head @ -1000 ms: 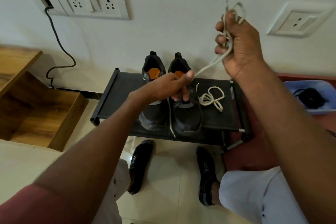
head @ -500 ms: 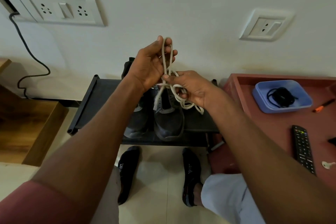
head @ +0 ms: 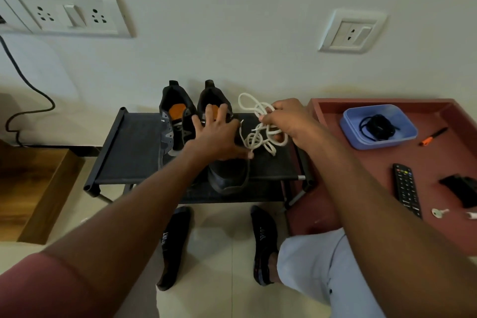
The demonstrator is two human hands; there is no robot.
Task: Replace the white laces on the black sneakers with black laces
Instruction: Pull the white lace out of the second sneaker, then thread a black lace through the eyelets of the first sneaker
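Observation:
Two black sneakers stand side by side on a low black rack (head: 129,152): the left sneaker (head: 173,121) and the right sneaker (head: 227,175), both with orange insoles. My left hand (head: 216,134) lies over the right sneaker with its fingers spread, holding nothing. My right hand (head: 286,121) pinches a bundle of white lace (head: 260,132) just above the rack's right part, beside the right sneaker. The black laces (head: 378,128) lie coiled in a blue bowl (head: 402,137) on the red table.
The red table (head: 374,188) at the right also holds an orange pen (head: 435,136), a remote (head: 406,190), a black object (head: 462,188) and a key (head: 438,212). My socked feet (head: 173,245) rest below the rack. A wooden shelf (head: 38,188) stands at the left.
Both hands came down from chest height. My left hand let go of the white lace and spread over the right sneaker; my right hand carried the bundled lace down to the rack's right side.

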